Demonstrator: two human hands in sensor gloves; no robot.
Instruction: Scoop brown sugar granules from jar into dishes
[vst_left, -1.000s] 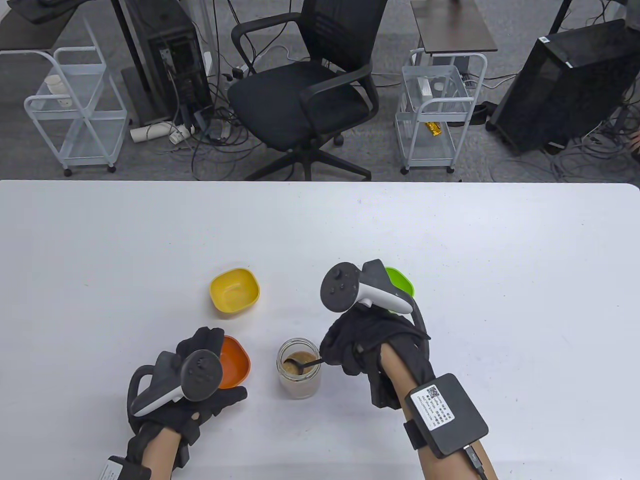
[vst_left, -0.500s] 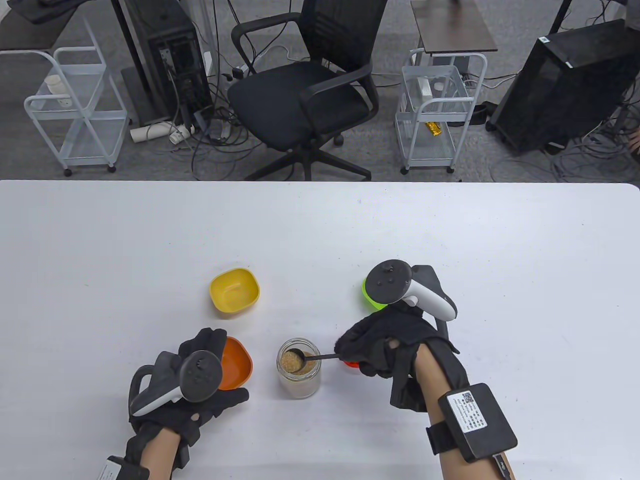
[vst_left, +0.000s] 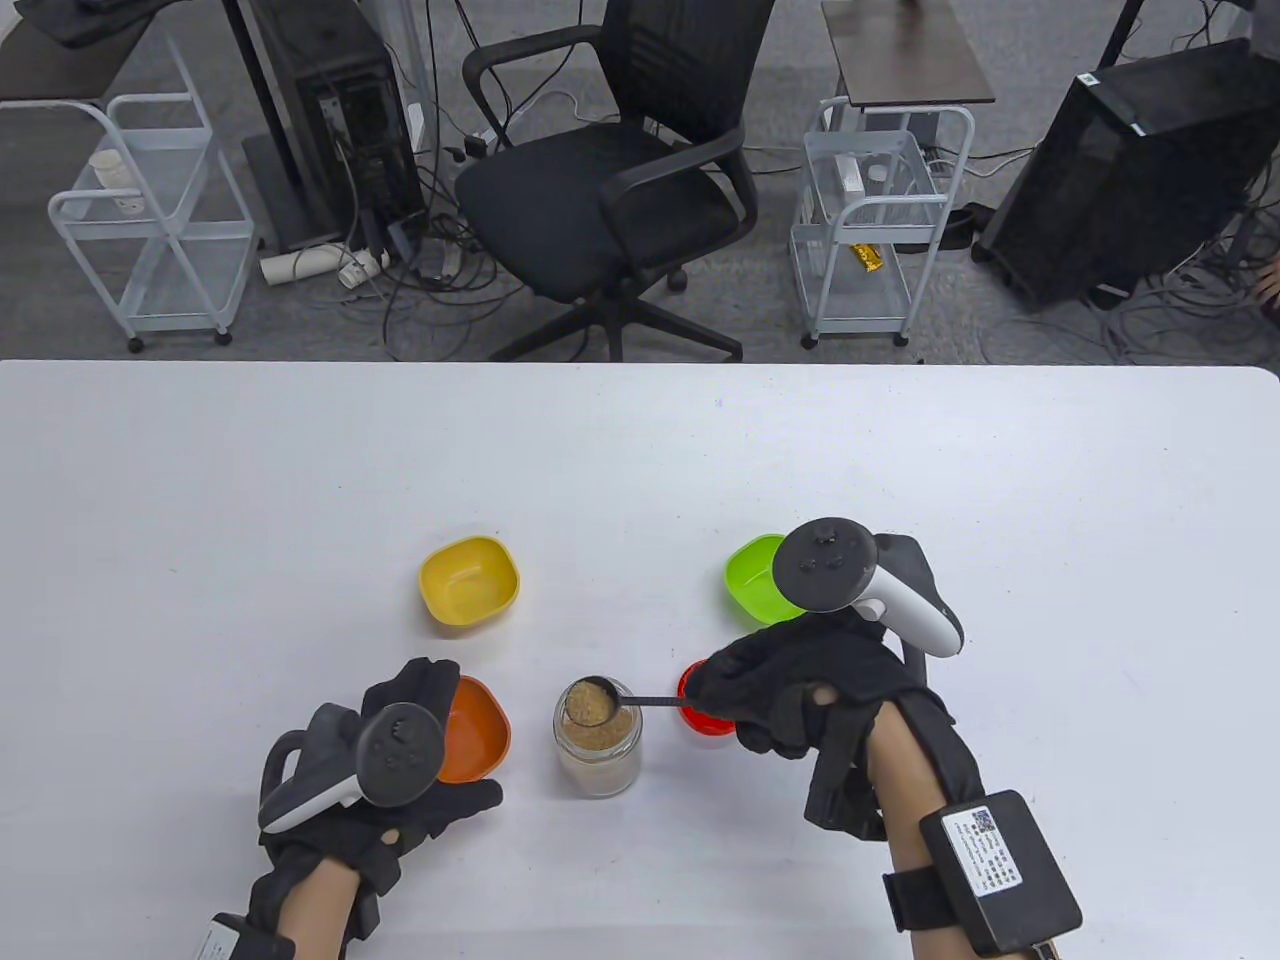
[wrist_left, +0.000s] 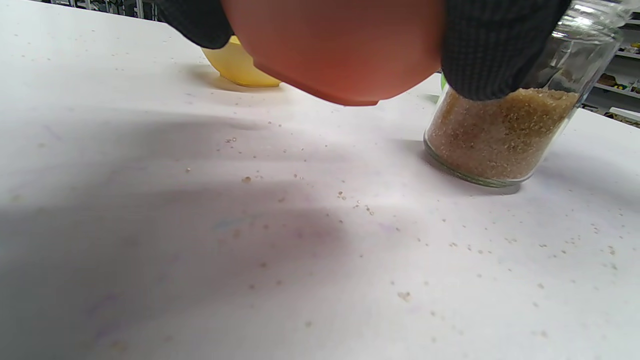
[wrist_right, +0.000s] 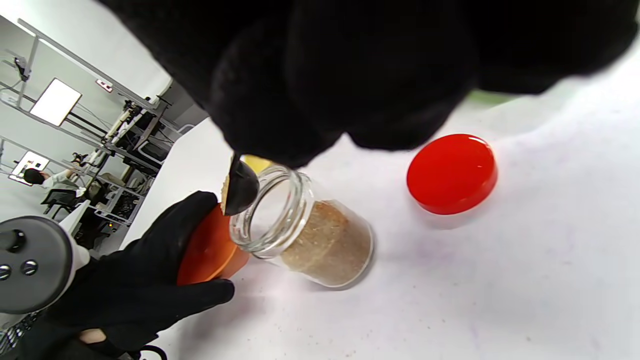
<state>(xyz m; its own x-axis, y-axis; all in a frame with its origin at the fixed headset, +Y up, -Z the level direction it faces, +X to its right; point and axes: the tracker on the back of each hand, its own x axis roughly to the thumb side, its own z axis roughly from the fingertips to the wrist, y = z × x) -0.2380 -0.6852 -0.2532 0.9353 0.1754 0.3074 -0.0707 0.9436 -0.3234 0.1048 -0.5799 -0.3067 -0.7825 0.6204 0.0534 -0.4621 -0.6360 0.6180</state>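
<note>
Over the mouth of the glass jar (vst_left: 598, 745), the right hand (vst_left: 800, 690) now lifts a black spoon (vst_left: 592, 703), fingers clamped on its thin handle, the bowl heaped with brown sugar that a second ago was still buried in the jar; the scoop looks ready to travel to a dish. The left hand (vst_left: 400, 790) grips the smooth orange dish (vst_left: 475, 728), raised off the white table (vst_left: 900, 470). Loose granules speckle the tabletop; the glossy red lid (wrist_right: 451, 172) lies nearby, with rounded yellow dish (vst_left: 469, 582) and green dish (vst_left: 754, 578) beyond.
</note>
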